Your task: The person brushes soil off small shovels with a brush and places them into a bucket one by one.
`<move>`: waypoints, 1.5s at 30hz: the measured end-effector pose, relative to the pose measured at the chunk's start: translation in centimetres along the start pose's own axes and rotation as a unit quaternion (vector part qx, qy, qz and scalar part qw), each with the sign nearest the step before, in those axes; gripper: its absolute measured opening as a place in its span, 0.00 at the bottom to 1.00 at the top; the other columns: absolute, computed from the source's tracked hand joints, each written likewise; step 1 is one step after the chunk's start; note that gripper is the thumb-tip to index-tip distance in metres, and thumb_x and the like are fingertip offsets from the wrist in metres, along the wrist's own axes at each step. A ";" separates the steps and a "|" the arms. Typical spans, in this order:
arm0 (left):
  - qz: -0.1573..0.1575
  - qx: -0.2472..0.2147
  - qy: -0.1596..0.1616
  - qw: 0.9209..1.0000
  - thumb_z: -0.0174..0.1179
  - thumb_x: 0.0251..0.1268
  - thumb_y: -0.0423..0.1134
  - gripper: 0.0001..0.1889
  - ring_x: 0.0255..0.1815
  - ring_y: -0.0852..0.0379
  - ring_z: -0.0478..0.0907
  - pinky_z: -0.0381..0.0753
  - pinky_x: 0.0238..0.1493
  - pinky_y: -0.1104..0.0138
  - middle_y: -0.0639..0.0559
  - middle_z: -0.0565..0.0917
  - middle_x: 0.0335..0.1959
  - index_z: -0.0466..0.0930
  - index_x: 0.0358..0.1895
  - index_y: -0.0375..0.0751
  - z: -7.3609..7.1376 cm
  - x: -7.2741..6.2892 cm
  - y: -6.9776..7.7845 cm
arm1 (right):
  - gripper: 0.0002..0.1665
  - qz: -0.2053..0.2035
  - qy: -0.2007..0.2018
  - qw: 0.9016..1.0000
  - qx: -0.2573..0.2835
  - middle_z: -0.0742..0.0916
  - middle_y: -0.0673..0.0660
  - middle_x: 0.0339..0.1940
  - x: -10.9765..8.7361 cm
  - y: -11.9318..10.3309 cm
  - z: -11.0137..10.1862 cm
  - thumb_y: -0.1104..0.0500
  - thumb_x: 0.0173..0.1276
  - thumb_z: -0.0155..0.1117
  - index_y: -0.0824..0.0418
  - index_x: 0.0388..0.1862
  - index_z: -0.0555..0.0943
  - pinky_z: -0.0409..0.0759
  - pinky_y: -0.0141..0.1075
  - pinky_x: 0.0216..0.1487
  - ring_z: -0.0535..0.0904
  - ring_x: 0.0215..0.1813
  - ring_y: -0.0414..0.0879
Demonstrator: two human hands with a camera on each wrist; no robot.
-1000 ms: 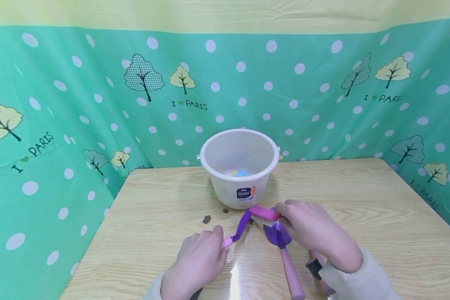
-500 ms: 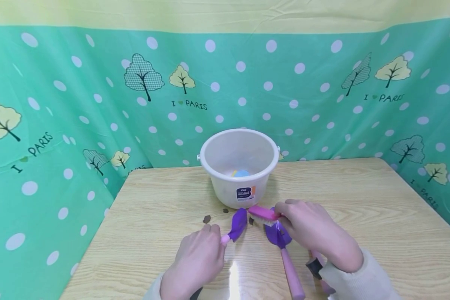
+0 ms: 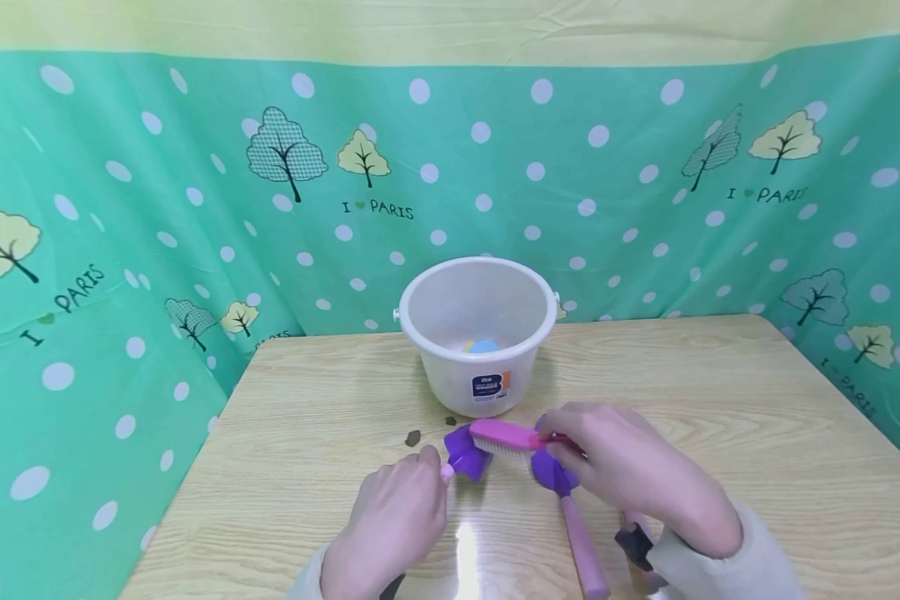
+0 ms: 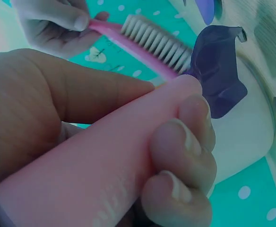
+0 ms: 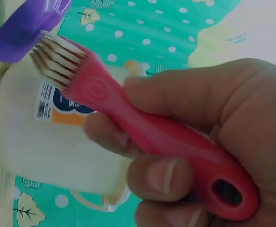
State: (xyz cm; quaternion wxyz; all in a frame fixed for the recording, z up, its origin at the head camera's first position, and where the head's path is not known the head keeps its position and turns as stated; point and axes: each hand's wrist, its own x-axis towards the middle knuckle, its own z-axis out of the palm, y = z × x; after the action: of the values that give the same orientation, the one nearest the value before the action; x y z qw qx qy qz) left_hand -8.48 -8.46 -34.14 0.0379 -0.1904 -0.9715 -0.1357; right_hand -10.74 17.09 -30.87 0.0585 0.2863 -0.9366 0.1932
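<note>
At the lower centre of the head view, the left hand [image 3: 393, 515] grips the pink handle of a purple-bladed trowel [image 3: 461, 455], and the right hand [image 3: 630, 462], right of centre, holds a pink brush [image 3: 504, 435] by its handle. The brush's pale bristles overlap the trowel just below the white bucket [image 3: 450, 379] near mid-frame; whether they touch cannot be told. Dark flakes [image 3: 413, 437] lie left of the blade, and a purple shovel [image 3: 570, 508] lies lower right.
</note>
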 end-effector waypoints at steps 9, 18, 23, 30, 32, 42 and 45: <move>0.001 0.001 0.008 1.000 0.51 0.70 0.41 0.12 0.12 0.59 0.61 0.60 0.12 0.67 0.56 0.64 0.14 0.70 0.29 0.39 0.0 -0.1 -0.1 | 0.10 -0.044 0.050 0.997 0.028 0.79 0.37 0.31 0.4 -1.2 1.3 0.64 0.61 0.63 0.49 0.38 0.83 0.75 0.28 0.33 0.72 0.30 0.32; -0.010 -0.022 0.001 1.000 0.50 0.70 0.39 0.11 0.11 0.60 0.62 0.61 0.12 0.68 0.55 0.66 0.14 0.74 0.33 0.35 -0.1 0.0 -0.2 | 0.11 -0.040 -0.005 0.998 0.042 0.81 0.40 0.38 0.6 -2.6 2.3 0.60 0.65 0.62 0.48 0.45 0.82 0.74 0.28 0.32 0.72 0.33 0.33; -0.006 -0.027 0.004 1.000 0.50 0.70 0.39 0.10 0.11 0.61 0.62 0.61 0.12 0.68 0.56 0.66 0.14 0.74 0.33 0.35 -0.1 0.0 -0.3 | 0.11 -0.032 -0.038 0.998 0.038 0.78 0.39 0.36 0.5 -2.8 2.6 0.58 0.65 0.62 0.46 0.45 0.81 0.72 0.27 0.29 0.71 0.29 0.33; -0.010 -0.035 -0.001 0.999 0.51 0.69 0.39 0.11 0.11 0.60 0.62 0.61 0.11 0.67 0.55 0.66 0.14 0.71 0.27 0.39 -0.1 0.1 -0.3 | 0.10 -0.033 -0.049 0.998 0.025 0.78 0.39 0.33 0.5 -2.7 2.7 0.59 0.64 0.63 0.47 0.44 0.79 0.72 0.27 0.29 0.71 0.30 0.33; -0.015 -0.044 -0.008 0.999 0.51 0.69 0.39 0.11 0.12 0.60 0.62 0.62 0.12 0.67 0.55 0.66 0.14 0.71 0.27 0.39 -0.2 0.1 -0.3 | 0.10 -0.028 -0.054 0.998 0.031 0.78 0.39 0.33 0.5 -2.6 2.6 0.59 0.65 0.63 0.47 0.43 0.78 0.72 0.27 0.28 0.71 0.29 0.34; -0.019 -0.068 -0.017 0.997 0.51 0.70 0.40 0.12 0.12 0.60 0.63 0.63 0.12 0.67 0.56 0.66 0.13 0.71 0.26 0.41 -0.4 0.1 -0.5 | 0.09 -0.010 -0.050 0.999 0.016 0.81 0.40 0.36 0.4 -2.2 2.7 0.59 0.66 0.61 0.44 0.42 0.77 0.71 0.28 0.28 0.70 0.27 0.33; -0.022 -0.067 -0.016 0.997 0.51 0.70 0.41 0.13 0.11 0.60 0.62 0.62 0.12 0.67 0.56 0.66 0.13 0.70 0.26 0.41 -0.4 0.1 -0.5 | 0.10 0.000 -0.045 0.999 -0.009 0.80 0.41 0.34 0.4 -2.0 2.8 0.60 0.65 0.63 0.45 0.41 0.78 0.70 0.28 0.26 0.69 0.25 0.34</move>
State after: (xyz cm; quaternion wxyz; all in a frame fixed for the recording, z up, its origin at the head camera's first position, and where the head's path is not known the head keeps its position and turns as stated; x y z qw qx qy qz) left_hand -8.74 -8.96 -33.83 0.0065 -0.1735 -0.9646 -0.1987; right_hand -9.93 14.28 -32.73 0.0187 0.2939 -0.9401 0.1717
